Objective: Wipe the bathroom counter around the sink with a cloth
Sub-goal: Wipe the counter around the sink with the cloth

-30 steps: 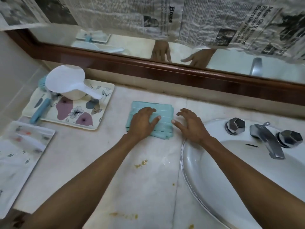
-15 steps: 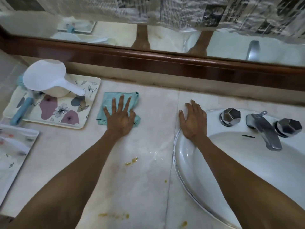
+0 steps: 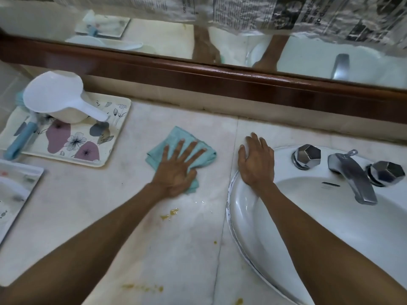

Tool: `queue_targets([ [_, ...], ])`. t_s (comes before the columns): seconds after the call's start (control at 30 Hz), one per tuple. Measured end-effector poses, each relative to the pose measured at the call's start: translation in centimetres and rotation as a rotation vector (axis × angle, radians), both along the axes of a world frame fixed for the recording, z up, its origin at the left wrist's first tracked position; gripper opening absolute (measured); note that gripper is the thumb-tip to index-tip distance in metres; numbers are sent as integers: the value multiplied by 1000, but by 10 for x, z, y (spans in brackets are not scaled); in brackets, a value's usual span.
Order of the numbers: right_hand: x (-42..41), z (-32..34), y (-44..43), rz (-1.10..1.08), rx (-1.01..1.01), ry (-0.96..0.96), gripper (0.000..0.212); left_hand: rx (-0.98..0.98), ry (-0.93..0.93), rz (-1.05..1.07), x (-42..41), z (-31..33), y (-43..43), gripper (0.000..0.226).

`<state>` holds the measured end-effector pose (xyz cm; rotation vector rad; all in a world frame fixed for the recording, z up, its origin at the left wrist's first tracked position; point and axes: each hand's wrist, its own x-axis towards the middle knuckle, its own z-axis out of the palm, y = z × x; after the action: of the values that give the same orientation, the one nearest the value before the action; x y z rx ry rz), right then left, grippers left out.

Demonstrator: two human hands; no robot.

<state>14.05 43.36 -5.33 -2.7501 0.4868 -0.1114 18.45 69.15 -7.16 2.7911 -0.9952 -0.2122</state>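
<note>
**two hands, one cloth, one sink: counter seen from the head camera**

one teal cloth (image 3: 193, 150) lies crumpled on the pale counter (image 3: 88, 205), left of the sink (image 3: 330, 216) and apart from its rim. the left hand (image 3: 179, 168) lies flat on the cloth, all five fingers spread wide and pressing down, nothing gripped inside the palm. the right hand (image 3: 256, 161) rests palm down with fingers extended and close together, partly on the sink's upper left rim and partly on the counter beside it; it holds nothing. on the sink's back ledge stand one metal spout (image 3: 352, 179) and two faceted knobs, one (image 3: 307, 155) to its left and one (image 3: 386, 172) to its right. far left of the sink sits one floral tray (image 3: 74, 144) carrying one white dipper (image 3: 59, 100) and one blue-handled brush (image 3: 21, 139). three patches of yellowish spill (image 3: 169, 213) mark the counter left of the sink: one just below the cloth, one small dot lower, one streak near the bottom edge. behind the sink runs one wooden mirror frame (image 3: 220, 82).
</note>
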Motion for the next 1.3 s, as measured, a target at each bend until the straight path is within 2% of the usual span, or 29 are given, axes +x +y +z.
queue_targets([
  [0.07, -1, -1, -1, 4, 2, -13, 46, 26, -18, 104, 28, -3, 23, 65],
  [0.13, 0, -2, -1, 5, -3, -23, 45, 43, 1, 306, 61, -4, 20, 66],
  [0.2, 1, -2, 0, 4, -3, -29, 45, 47, 42, 484, 80, -7, -10, 64],
  [0.27, 1, -2, 1, 3, 1, -33, 46, 24, 64, 554, 84, -5, -49, 62],
  [0.33, 0, -3, 2, 5, 15, -40, 46, 33, 72, 495, 75, -4, -73, 64],
  [0.4, 0, -2, 2, 7, 35, -48, 48, 39, 57, 350, 57, -4, -75, 66],
  [0.53, -4, 1, 2, -1, 94, -37, 51, 21, 12, 29, 29, 1, -24, 67],
  [0.63, -4, 1, 0, -9, 122, -32, 50, 48, -23, -51, 46, 2, 13, 66],
  [0.73, -1, -2, 0, -27, 156, -76, 44, 52, -8, 216, 75, -2, 1, 63],
  [0.8, 2, -1, 0, -59, 213, -143, 37, 50, 12, 447, 84, -6, -38, 62],
  [0.87, 2, 2, 0, -85, 269, -229, 31, 33, 60, 561, 83, -6, -84, 62],
  [0.93, 1, 7, 1, -105, 316, -276, 30, 30, 75, 512, 75, -5, -116, 64],
  [1.0, -1, 10, 1, -144, 371, -268, 31, 31, 56, 360, 58, -3, -121, 64],
  [1.13, -4, 13, 0, -171, 427, -216, 32, 10, -1, -65, 13, -1, -63, 62],
  [1.2, -4, 11, -1, -172, 425, -214, 33, 40, -44, -220, 21, 0, -20, 62],
  [1.23, -4, 10, -2, -174, 426, -219, 32, 62, -72, -236, 34, 1, -4, 62],
  [1.3, -5, 10, -1, -175, 433, -233, 31, 79, -58, -98, 66, 0, 6, 62],
])
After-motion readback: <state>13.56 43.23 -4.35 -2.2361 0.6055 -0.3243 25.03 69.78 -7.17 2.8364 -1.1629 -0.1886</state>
